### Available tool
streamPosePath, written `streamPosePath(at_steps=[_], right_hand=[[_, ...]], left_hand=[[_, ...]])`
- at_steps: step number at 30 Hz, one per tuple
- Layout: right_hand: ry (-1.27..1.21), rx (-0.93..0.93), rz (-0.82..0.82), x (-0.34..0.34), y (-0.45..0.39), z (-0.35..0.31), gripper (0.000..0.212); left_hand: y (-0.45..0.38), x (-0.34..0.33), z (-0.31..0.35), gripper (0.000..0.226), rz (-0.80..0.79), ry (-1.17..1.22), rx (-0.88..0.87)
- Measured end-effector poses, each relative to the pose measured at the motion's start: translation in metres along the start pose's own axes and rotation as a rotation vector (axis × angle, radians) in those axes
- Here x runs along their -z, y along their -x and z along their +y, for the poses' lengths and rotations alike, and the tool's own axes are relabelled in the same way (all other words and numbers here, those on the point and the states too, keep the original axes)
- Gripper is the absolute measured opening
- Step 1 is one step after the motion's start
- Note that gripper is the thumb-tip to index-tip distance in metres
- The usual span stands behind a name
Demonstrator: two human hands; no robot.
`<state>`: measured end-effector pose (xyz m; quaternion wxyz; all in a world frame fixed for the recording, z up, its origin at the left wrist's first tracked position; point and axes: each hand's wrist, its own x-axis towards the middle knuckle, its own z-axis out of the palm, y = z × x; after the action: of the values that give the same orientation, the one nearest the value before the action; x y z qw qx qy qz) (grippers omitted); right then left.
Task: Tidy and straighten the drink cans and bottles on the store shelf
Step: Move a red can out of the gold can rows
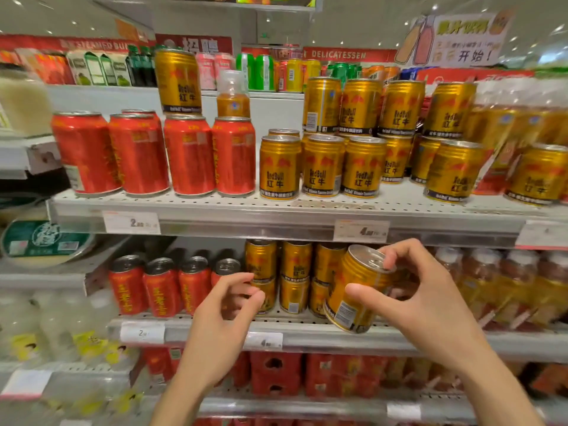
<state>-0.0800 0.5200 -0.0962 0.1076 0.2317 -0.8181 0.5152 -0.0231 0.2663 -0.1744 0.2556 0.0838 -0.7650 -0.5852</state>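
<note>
My right hand [427, 299] grips a gold Red Bull can [356, 290], tilted, in front of the middle shelf [307, 333]. Thumb on its side, fingers over its silver top. My left hand [227, 305] hovers with loosely curled fingers in front of the stacked gold cans [293, 276] and holds nothing. Left of them stand red herbal tea cans [159, 285]. On the upper shelf [276, 210] stand red cans [187, 155] and gold cans [325, 166], some stacked two high. One gold can [178, 81] and a small capped bottle [233, 95] stand on top of the red cans.
Wrapped multipacks of gold cans [522, 133] sit at the right of the upper shelf. Plastic bottles of amber drink [504, 287] fill the middle shelf's right side. Red cartons [276, 373] lie on the lower shelf. Pale bottles [61, 321] stand at the left. Price tags [361, 230] line the shelf edges.
</note>
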Motion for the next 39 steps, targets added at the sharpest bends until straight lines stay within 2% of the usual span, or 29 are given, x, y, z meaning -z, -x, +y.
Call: streamPosePath(at_steps=[6, 14, 26, 36, 39], right_hand=[[-0.008, -0.012, 0.000, 0.057, -0.001, 0.034, 0.052], [0.010, -0.027, 0.072, 0.094, -0.005, 0.044, 0.050], [0.173, 0.214, 0.288, 0.097, -0.077, -0.007, 0.047], [0.549, 0.297, 0.287, 0.077, -0.150, 0.014, 0.049], [0.668, 0.335, 0.353, 0.074, -0.152, 0.021, 0.052]], left_hand=[[0.013, -0.060, 0.020, 0.022, -0.011, -0.043, 0.005], [0.002, -0.097, 0.039, 0.022, -0.056, -0.020, -0.033], [-0.033, -0.093, 0.058, 0.023, -0.075, -0.001, -0.118], [-0.044, -0.085, 0.065, 0.020, -0.081, -0.055, -0.136], [-0.045, -0.083, 0.066, 0.019, -0.093, -0.076, -0.139]])
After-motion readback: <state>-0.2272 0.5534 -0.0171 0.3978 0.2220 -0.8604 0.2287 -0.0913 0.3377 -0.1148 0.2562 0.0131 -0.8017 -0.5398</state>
